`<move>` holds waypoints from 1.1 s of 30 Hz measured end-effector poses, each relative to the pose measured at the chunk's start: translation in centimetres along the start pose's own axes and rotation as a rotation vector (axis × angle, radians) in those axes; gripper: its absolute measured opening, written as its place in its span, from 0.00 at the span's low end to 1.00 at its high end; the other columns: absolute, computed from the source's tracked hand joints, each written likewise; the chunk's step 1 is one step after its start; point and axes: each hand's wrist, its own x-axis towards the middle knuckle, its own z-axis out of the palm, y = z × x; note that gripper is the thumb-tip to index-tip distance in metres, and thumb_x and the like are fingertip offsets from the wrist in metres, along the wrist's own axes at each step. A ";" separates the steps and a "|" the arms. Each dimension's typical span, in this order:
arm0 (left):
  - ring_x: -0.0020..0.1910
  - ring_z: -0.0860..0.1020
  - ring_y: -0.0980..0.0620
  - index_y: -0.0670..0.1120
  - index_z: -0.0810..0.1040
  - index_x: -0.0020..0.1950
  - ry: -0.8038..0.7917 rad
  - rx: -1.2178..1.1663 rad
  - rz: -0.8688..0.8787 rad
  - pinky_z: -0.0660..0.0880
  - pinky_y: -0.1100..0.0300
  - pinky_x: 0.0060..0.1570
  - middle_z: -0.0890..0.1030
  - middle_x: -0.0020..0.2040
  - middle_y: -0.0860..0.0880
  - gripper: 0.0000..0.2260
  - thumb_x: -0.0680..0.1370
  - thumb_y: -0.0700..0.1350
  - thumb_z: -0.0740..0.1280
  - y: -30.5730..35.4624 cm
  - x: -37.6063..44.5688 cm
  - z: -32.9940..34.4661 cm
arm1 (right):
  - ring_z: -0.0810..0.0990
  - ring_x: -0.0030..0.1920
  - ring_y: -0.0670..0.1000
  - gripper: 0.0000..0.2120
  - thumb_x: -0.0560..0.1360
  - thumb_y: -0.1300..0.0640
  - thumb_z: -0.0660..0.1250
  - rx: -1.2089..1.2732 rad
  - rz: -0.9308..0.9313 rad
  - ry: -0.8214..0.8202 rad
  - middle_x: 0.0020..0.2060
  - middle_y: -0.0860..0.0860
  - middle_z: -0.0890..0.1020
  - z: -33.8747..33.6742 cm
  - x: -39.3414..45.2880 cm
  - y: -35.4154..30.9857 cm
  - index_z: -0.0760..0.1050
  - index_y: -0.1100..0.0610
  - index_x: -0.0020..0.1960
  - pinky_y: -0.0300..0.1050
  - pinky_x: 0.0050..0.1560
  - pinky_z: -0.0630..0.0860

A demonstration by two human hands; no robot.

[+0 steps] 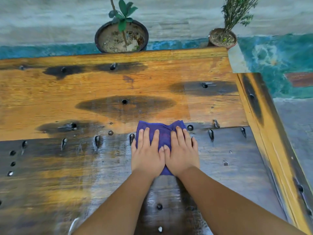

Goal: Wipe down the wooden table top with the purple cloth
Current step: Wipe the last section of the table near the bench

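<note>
A purple cloth [163,133] lies flat on the wooden table top [84,99], right of the middle. My left hand [147,153] and my right hand [182,153] press down on it side by side, palms flat and fingers spread, thumbs touching. The cloth's far edge sticks out beyond my fingertips and a small part shows between my wrists. The near half of the table looks dark and shiny with wet streaks; the far half is orange-brown with dark scorch patches and several bolt holes.
Two potted plants stand on the floor past the table's far edge: a large black pot [121,37] and a small brown pot [222,38]. A raised wooden rail [264,133] borders the table's right side. Metal studs [210,134] dot the surface.
</note>
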 end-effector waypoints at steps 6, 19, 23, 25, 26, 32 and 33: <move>0.77 0.51 0.46 0.54 0.55 0.77 0.109 -0.022 -0.007 0.51 0.43 0.73 0.56 0.76 0.44 0.26 0.79 0.59 0.49 0.0 1.2 0.2 | 0.55 0.75 0.54 0.28 0.77 0.42 0.49 0.015 -0.009 0.132 0.76 0.51 0.61 0.4 1.3 -0.1 0.64 0.53 0.72 0.58 0.73 0.51; 0.78 0.55 0.42 0.48 0.62 0.77 0.003 -0.005 0.012 0.55 0.43 0.74 0.60 0.78 0.42 0.28 0.79 0.56 0.47 1.5 -15.8 2.9 | 0.64 0.73 0.57 0.26 0.74 0.45 0.56 -0.001 -0.079 0.048 0.72 0.56 0.70 1.8 -15.5 1.4 0.73 0.58 0.66 0.59 0.70 0.62; 0.74 0.62 0.42 0.47 0.73 0.71 0.043 0.012 0.092 0.54 0.46 0.70 0.65 0.75 0.42 0.28 0.72 0.55 0.58 1.5 -23.6 4.7 | 0.73 0.67 0.58 0.25 0.73 0.44 0.57 0.046 -0.068 0.066 0.68 0.55 0.73 2.8 -23.7 1.9 0.79 0.58 0.59 0.55 0.65 0.64; 0.78 0.54 0.44 0.48 0.72 0.70 0.090 -0.008 0.117 0.50 0.48 0.72 0.60 0.76 0.43 0.28 0.71 0.55 0.59 1.7 -26.8 5.7 | 0.70 0.70 0.54 0.22 0.76 0.44 0.53 0.133 -0.080 0.160 0.69 0.52 0.72 3.6 -27.0 2.2 0.77 0.57 0.56 0.52 0.62 0.64; 0.78 0.51 0.45 0.48 0.71 0.68 0.121 -0.003 0.142 0.50 0.48 0.72 0.58 0.76 0.43 0.25 0.72 0.55 0.57 1.8 -27.9 6.2 | 0.63 0.74 0.50 0.19 0.77 0.44 0.52 0.177 -0.092 0.230 0.71 0.50 0.69 3.9 -28.3 2.3 0.74 0.55 0.55 0.49 0.64 0.63; 0.79 0.48 0.44 0.49 0.71 0.66 0.127 0.069 0.195 0.48 0.46 0.73 0.57 0.78 0.41 0.22 0.79 0.56 0.48 2.3 -29.8 6.9 | 0.54 0.76 0.44 0.17 0.79 0.46 0.46 0.236 -0.069 0.322 0.76 0.45 0.63 3.6 -30.4 2.6 0.70 0.52 0.52 0.44 0.70 0.55; 0.79 0.48 0.44 0.49 0.71 0.67 0.123 0.057 0.174 0.48 0.46 0.73 0.64 0.75 0.40 0.22 0.78 0.56 0.48 2.4 -29.8 7.1 | 0.54 0.76 0.44 0.17 0.78 0.45 0.46 0.223 -0.044 0.306 0.74 0.46 0.67 3.6 -30.3 2.5 0.70 0.52 0.53 0.44 0.69 0.56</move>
